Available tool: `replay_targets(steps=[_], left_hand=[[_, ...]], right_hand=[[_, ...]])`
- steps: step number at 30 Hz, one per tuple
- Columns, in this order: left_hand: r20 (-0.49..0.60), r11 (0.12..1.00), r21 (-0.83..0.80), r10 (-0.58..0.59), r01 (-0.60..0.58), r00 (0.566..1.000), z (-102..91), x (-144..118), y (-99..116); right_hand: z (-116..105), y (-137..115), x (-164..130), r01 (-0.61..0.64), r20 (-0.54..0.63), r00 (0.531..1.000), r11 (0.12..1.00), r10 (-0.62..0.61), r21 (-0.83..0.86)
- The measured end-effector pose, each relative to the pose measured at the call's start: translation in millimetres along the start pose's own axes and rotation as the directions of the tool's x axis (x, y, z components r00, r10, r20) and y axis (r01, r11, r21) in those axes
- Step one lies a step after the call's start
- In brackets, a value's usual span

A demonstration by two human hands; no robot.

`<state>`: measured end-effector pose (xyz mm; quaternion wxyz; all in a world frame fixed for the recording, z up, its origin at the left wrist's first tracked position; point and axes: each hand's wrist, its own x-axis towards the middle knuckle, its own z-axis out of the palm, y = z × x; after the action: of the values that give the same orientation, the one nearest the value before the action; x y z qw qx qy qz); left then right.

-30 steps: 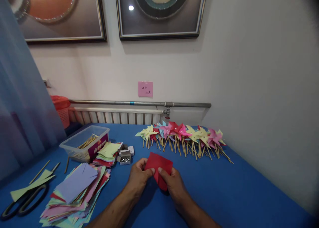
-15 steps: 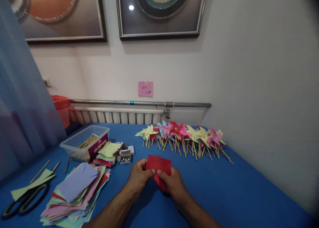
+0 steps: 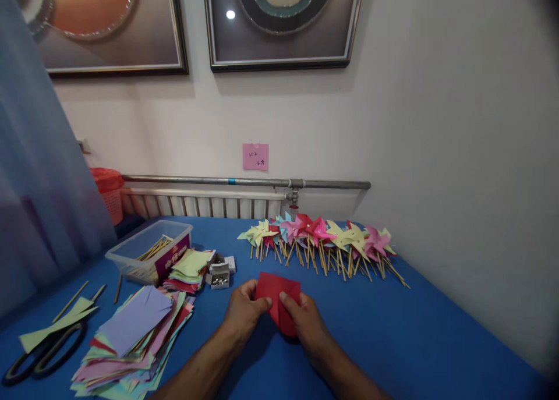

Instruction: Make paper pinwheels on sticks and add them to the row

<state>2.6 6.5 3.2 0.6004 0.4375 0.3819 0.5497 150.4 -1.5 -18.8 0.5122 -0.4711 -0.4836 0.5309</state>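
Note:
A red piece of paper point(image 3: 279, 304) with crease lines is held up between both hands above the blue table. My left hand point(image 3: 247, 310) pinches its left side, thumb on the near face and fingers behind. On the right side my right hand point(image 3: 303, 315) grips the same paper, its thumb lying near the middle of the sheet. The fingers behind the paper are mostly hidden. Beyond the hands lies a row of paper pinwheels point(image 3: 310, 228) on thin wooden sticks. Small open boxes of metal pins point(image 3: 220, 279) sit to the left of the paper.
At the left are a stack of coloured paper point(image 3: 131, 336), a smaller pile of paper squares point(image 3: 190, 266), a clear plastic box point(image 3: 151, 243) with sticks, and black-handled scissors point(image 3: 56, 350) under a paper strip. A wall and radiator point(image 3: 205, 202) border the blue table point(image 3: 393, 336).
My right thumb has shifted slightly up on the red paper, and more of the paper's creased middle shows. Both hands stay in nearly the same place.

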Motion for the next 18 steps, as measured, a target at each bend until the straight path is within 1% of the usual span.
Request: replay_targets(steps=[4, 8, 12, 14, 16, 18], left_hand=[[0.011, 1.0, 0.002, -0.001, 0.001, 1.0, 0.9, -1.4, 1.7], [0.015, 1.0, 0.006, 0.01, -0.01, 1.0, 1.7, -2.0, 1.0], [-0.024, 0.999, 0.025, 0.038, -0.037, 0.999, 0.5, -0.5, -0.2], [-0.071, 0.996, 0.072, 0.066, -0.061, 0.995, -1.3, 0.2, 0.9], [-0.113, 0.984, 0.144, 0.12, -0.104, 0.986, -3.5, 0.0, 3.3], [-0.124, 0.964, 0.223, 0.177, -0.147, 0.976, -5.2, -1.1, 6.3]], right_hand=[[0.2, 1.2, 0.4, 0.019, 0.001, 1.0, 1.0, -0.019, 0.001], [0.3, 7.1, 7.6, -0.002, -0.043, 0.999, 1.0, 0.001, -0.019], [-0.9, 15.0, 13.8, 0.005, -0.053, 0.999, 1.0, -0.006, -0.027], [-1.4, 17.1, 14.6, 0.003, -0.044, 0.999, 1.0, -0.003, -0.005], [-1.7, 17.9, 14.6, 0.0, -0.029, 1.0, 1.0, 0.0, 0.011], [-2.1, 18.1, 14.5, 0.001, -0.024, 1.0, 1.0, -0.001, 0.0]])
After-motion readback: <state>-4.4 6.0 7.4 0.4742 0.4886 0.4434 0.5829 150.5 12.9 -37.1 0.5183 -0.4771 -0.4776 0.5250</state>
